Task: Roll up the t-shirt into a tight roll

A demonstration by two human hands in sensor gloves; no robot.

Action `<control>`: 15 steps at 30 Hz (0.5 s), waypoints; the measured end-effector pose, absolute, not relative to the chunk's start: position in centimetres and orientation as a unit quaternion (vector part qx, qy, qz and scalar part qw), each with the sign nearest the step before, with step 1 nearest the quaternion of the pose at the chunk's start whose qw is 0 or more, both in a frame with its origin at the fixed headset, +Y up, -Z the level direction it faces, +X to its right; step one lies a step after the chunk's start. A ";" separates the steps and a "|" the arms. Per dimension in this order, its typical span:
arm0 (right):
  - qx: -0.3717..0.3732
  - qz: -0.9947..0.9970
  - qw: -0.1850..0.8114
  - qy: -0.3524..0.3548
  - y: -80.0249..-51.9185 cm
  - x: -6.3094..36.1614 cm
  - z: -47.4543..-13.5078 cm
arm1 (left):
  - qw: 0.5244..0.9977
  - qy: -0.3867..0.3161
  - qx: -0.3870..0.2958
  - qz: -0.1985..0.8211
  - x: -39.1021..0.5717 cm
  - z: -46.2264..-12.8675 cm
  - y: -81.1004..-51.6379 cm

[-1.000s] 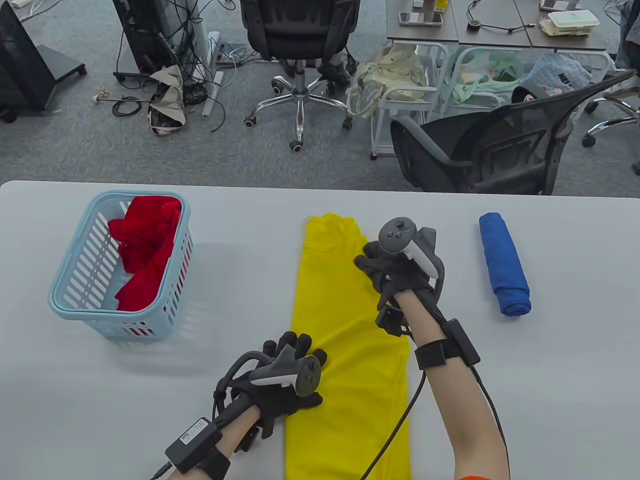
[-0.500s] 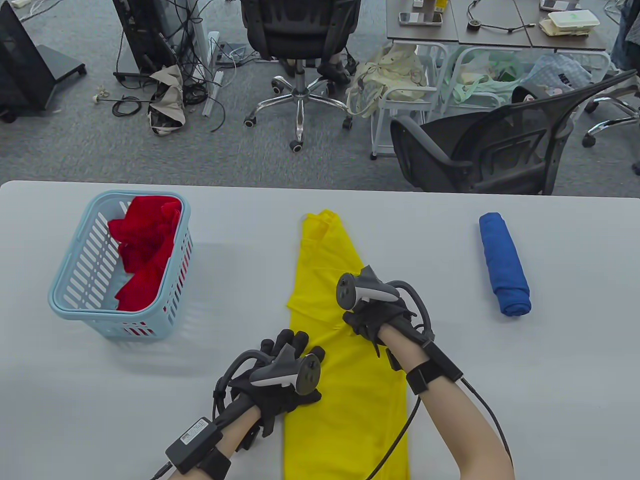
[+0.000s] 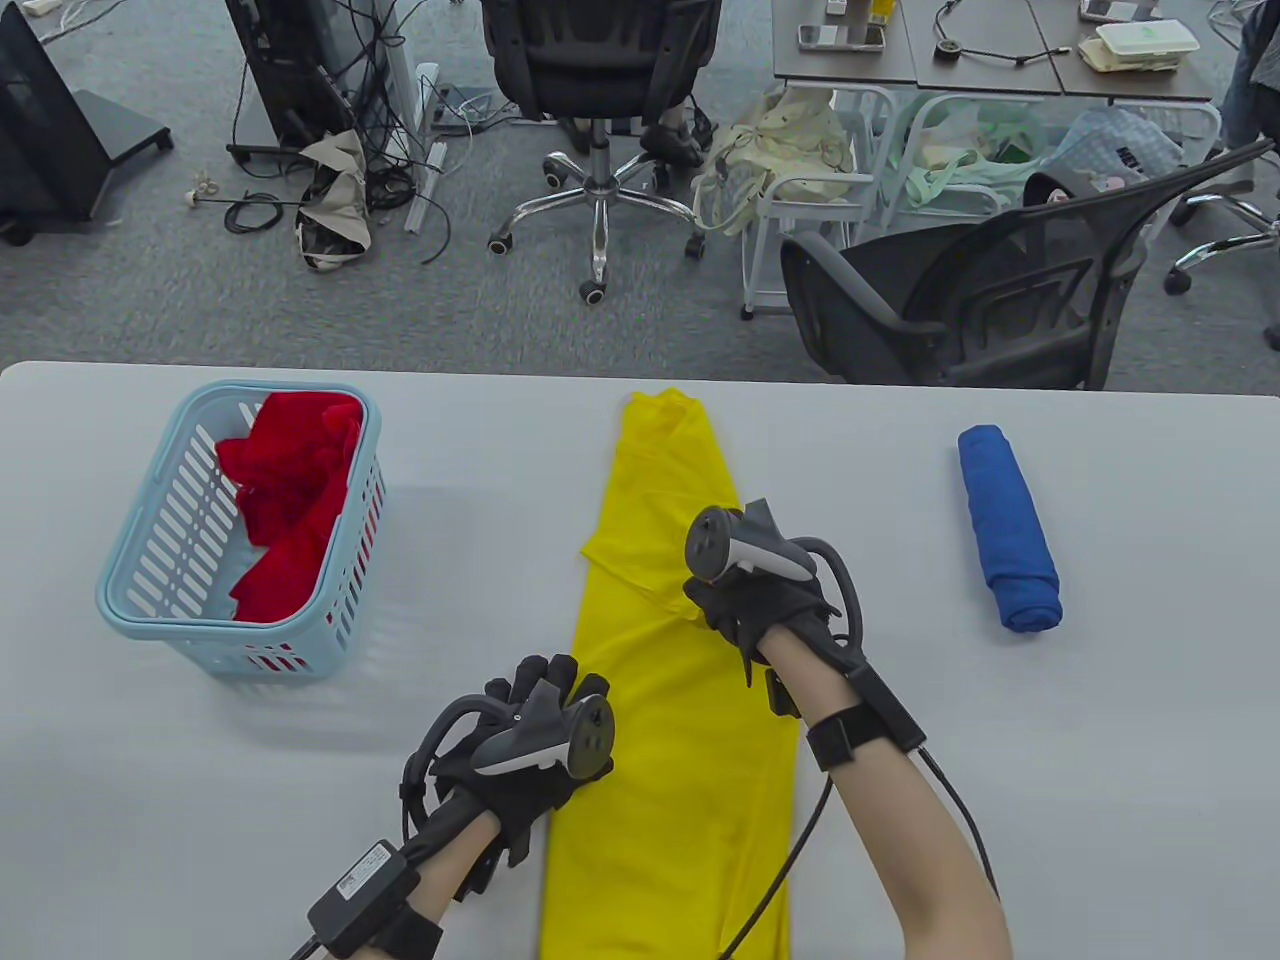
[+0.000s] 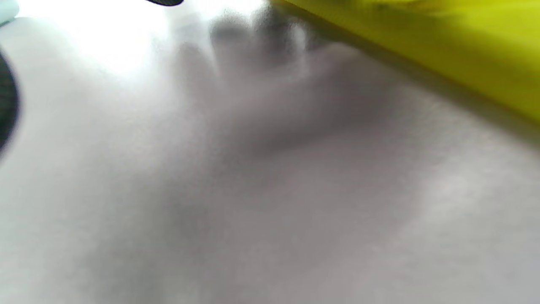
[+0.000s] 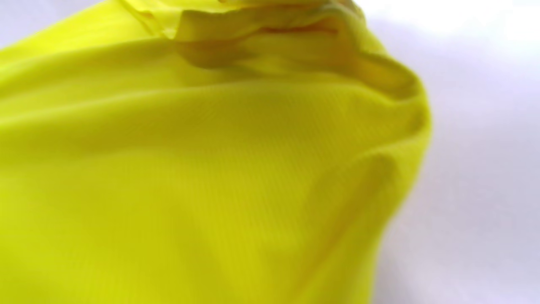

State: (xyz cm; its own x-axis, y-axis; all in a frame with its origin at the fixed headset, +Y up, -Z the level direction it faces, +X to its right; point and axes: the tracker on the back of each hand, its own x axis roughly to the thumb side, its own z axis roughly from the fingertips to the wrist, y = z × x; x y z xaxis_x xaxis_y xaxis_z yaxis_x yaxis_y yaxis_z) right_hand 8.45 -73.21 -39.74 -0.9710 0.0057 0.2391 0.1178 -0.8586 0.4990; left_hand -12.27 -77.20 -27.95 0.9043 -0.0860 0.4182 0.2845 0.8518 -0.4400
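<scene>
Shirt (image 3: 680,720) lies mid-table as a long narrow strip, folded lengthwise but w/ no roll begun, right hand (image 3: 765,610) seemingly gripping its right edge (fingers hidden, can't tell), left hand (image 3: 520,760) w/ fingers spread at the left edge; rolling all remains.

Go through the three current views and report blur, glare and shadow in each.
Table view: sharp, evenly lit, with only soft shadows beside the basket. Left wrist view: heavily blurred, white glare at top left, a hand-shaped shadow on the table, yellow t-shirt smeared at top right. Right wrist view: yellow t-shirt fills the frame, soft-focused, with washed-out table at right.
</scene>
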 end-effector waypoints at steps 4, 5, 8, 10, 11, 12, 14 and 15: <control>-0.178 -0.937 0.073 -0.292 -73.7 8.6 -34.0 | 0.933 -0.218 -0.279 -0.067 -11.5 -27.4 -77.2; -0.185 -0.934 0.076 -0.297 -74.2 8.6 -33.2 | 0.930 -0.221 -0.286 -0.069 -11.3 -27.4 -77.4; -0.188 -0.916 0.092 -0.342 -76.8 8.9 -31.9 | 0.918 -0.217 -0.314 -0.108 -10.7 -27.4 -78.4; -0.185 -0.924 0.109 -0.317 -77.3 9.0 -32.2 | 0.915 -0.215 -0.311 -0.141 -10.4 -27.8 -78.7; -0.180 -0.924 0.092 -0.323 -77.2 9.2 -32.6 | 0.914 -0.215 -0.314 -0.141 -10.3 -28.1 -78.8; -0.172 -0.926 0.079 -0.327 -77.1 9.3 -33.2 | 0.915 -0.212 -0.316 -0.135 -10.4 -28.7 -78.8; -0.162 -0.925 0.075 -0.334 -77.2 9.5 -34.6 | 0.918 -0.207 -0.312 -0.128 -10.4 -29.9 -78.9; -0.156 -0.926 0.068 -0.338 -77.2 9.6 -35.4 | 0.920 -0.204 -0.308 -0.126 -10.5 -30.7 -79.0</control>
State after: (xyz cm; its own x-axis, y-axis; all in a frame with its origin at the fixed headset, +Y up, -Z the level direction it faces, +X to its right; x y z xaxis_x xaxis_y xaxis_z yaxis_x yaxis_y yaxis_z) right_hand 9.60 -77.16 -35.39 -0.9423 -0.0210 0.3341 0.2312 -0.7625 0.6043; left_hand -10.53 -78.98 -30.70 0.8846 -0.1061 0.4542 0.3583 0.7780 -0.5161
